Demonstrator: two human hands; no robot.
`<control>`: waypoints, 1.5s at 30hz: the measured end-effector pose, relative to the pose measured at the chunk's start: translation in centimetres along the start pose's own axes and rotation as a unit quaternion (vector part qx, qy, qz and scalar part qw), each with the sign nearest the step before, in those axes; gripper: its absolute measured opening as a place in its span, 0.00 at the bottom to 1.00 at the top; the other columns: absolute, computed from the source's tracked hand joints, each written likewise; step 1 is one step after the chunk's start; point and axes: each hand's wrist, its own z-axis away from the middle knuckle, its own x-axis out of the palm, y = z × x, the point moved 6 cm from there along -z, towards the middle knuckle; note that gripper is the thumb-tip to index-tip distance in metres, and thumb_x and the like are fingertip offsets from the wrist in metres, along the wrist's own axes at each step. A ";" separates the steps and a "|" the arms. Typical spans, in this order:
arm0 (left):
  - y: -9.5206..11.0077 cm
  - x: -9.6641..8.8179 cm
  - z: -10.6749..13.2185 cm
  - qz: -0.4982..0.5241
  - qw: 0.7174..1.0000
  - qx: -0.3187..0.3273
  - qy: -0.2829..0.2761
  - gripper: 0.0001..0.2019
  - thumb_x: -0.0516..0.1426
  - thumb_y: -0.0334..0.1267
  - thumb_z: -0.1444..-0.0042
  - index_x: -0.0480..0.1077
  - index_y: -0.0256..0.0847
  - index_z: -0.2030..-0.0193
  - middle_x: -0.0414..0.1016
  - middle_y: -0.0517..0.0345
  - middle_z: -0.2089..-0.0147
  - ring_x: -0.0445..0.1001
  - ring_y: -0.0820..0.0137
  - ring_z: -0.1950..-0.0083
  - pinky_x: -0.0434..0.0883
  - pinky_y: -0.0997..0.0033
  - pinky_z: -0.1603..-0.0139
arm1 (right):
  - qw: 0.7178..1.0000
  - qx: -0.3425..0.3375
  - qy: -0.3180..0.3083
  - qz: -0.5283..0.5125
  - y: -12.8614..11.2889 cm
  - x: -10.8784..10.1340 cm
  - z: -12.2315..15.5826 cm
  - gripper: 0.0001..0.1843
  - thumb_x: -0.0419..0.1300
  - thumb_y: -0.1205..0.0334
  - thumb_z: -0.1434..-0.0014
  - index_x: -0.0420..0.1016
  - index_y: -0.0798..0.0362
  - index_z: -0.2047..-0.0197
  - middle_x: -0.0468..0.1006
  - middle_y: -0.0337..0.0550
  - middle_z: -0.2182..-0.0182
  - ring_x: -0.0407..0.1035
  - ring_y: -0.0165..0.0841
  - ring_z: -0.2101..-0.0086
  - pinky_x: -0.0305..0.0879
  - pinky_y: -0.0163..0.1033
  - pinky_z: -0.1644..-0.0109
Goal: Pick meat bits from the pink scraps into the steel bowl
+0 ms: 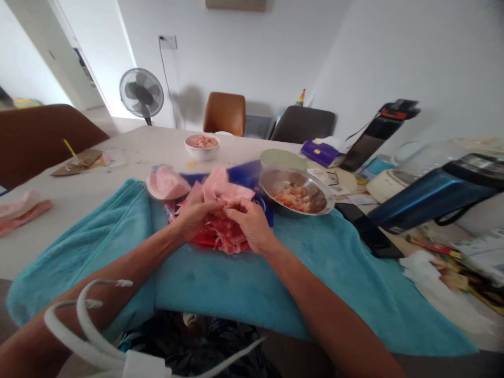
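Observation:
My left hand and my right hand meet over a ruffled heap of thin pink pieces, like cloth or paper. Fingertips of both hands pinch the pink material between them; the exact piece is partly hidden by the fingers. Wide pink sheets stand up just behind the hands. Beneath the heap lies a blue and red plastic bag on a turquoise towel. To the left is a rounded pink bundle. A metal bowl with small pinkish-orange pieces stands by my right hand.
Farther back is a white bowl of pinkish pieces. A green round lid or plate lies behind the metal bowl. At right are a phone, a blue bottle and a black bottle. White cables hang near my left forearm.

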 end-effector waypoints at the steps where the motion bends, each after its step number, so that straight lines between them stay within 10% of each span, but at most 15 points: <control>1: -0.1 0.0 -0.1 -0.001 1.000 0.001 0.002 0.12 0.65 0.32 0.55 0.70 0.36 0.63 0.75 0.61 0.74 0.74 0.73 0.77 0.71 0.76 0.76 | 1.000 0.013 0.002 0.002 0.0 -0.1 0.0 0.04 0.62 0.63 0.52 0.70 0.51 0.71 0.72 0.30 0.80 0.65 0.25 0.83 0.64 0.31 0.80; 20: 0.3 0.5 -0.5 -0.099 0.994 0.032 -0.025 0.06 0.60 0.28 0.56 0.69 0.36 0.68 0.72 0.61 0.76 0.73 0.73 0.76 0.69 0.76 0.76 | 1.000 -0.003 0.021 0.021 0.2 -0.5 -0.5 0.03 0.59 0.63 0.55 0.68 0.50 0.75 0.70 0.30 0.85 0.63 0.26 0.84 0.60 0.31 0.82; 27: 0.2 0.3 -0.5 -0.039 0.999 0.013 -0.012 0.07 0.60 0.28 0.57 0.68 0.36 0.69 0.69 0.63 0.77 0.69 0.77 0.78 0.64 0.79 0.80 | 0.976 -0.156 0.093 0.122 -1.4 -1.2 -0.3 0.03 0.60 0.64 0.52 0.69 0.50 0.76 0.72 0.32 0.79 0.65 0.26 0.79 0.64 0.33 0.73; 40: -0.5 -0.8 -1.1 0.019 0.998 -0.059 -0.026 0.10 0.64 0.29 0.54 0.72 0.35 0.63 0.74 0.58 0.74 0.71 0.77 0.78 0.68 0.79 0.78 | 0.994 -0.078 0.003 -0.075 -1.9 -1.2 -0.8 0.08 0.66 0.60 0.50 0.71 0.52 0.71 0.75 0.32 0.82 0.70 0.27 0.80 0.70 0.35 0.71; 45: -0.7 -0.7 -1.0 0.043 0.996 -0.077 -0.027 0.11 0.64 0.27 0.53 0.71 0.34 0.61 0.74 0.57 0.73 0.71 0.76 0.79 0.71 0.77 0.78 | 0.968 -0.208 0.130 0.052 -4.4 -4.3 -0.6 0.05 0.62 0.59 0.44 0.71 0.50 0.66 0.74 0.32 0.79 0.70 0.28 0.79 0.70 0.36 0.70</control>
